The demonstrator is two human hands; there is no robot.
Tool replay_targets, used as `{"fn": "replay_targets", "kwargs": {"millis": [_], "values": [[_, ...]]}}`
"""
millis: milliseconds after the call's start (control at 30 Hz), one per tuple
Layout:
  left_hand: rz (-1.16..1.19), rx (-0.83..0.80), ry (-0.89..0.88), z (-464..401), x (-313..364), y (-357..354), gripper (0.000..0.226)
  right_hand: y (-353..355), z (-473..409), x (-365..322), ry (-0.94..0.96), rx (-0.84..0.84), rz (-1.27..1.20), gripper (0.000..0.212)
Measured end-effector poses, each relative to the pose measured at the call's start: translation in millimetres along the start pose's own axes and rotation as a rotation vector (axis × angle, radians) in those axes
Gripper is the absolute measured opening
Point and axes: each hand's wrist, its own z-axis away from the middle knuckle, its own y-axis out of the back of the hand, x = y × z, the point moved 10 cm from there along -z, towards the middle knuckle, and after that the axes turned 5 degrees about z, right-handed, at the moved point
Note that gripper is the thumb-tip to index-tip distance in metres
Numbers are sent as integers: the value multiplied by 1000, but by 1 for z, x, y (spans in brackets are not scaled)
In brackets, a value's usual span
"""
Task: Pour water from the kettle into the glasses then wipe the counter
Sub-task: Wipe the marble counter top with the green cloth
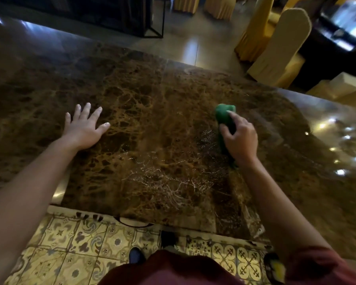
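Nearest me lay patterned floor tiles (74,239), then the brown marble counter (152,124). My left hand (83,127) rested flat on its left part, fingers spread, holding nothing. Farther right, my right hand (239,138) gripped a green cloth (224,116) pressed onto the counter.

Green cleaning cloth (224,118): its middle is hidden under the right hand (239,138).
Dark brown marble counter (152,120): cut off left and right.
Yellow-covered chairs (275,44): blurred; farthest cropped at top.
Shiny object, top right (345,23): blurred, unidentifiable.
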Motion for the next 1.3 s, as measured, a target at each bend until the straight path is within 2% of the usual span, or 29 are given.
{"fn": "replay_targets", "kwargs": {"millis": [67, 133, 233, 533, 733, 867, 967, 1133, 1233, 1300], "values": [[3, -2, 6, 2, 0, -2, 72, -19, -13, 33, -81, -97, 105, 59], [1, -11, 9, 3, -2, -4, 72, -47, -10, 48, -84, -198, 241, 61], [-1, -16, 11, 3, -1, -5, 72, -64, -2, 38, -47, -221, 235, 59], [27, -19, 5, 5, 1, -4, 72, -86, 112, -114, 449, -355, 39, 51], [103, 53, -5, 11, 3, 6, 68, -95, 178, -187, 628, -473, -241, 41], [161, 66, -16, 12, 1, 9, 62, -72, 163, -180, 522, -466, -456, 33], [124, 71, -42, 11, -1, 9, 60, -42, 120, -154, 347, -295, -521, 37], [58, 82, -31, 10, 1, 6, 60, -27, 31, -61, 27, 26, -258, 45], [55, 70, -4, 10, 0, 4, 60, -43, -4, -11, -129, 31, -91, 52], [56, 68, -4, 10, 1, 3, 60, -63, -18, -12, -102, -23, 20, 54]]}}
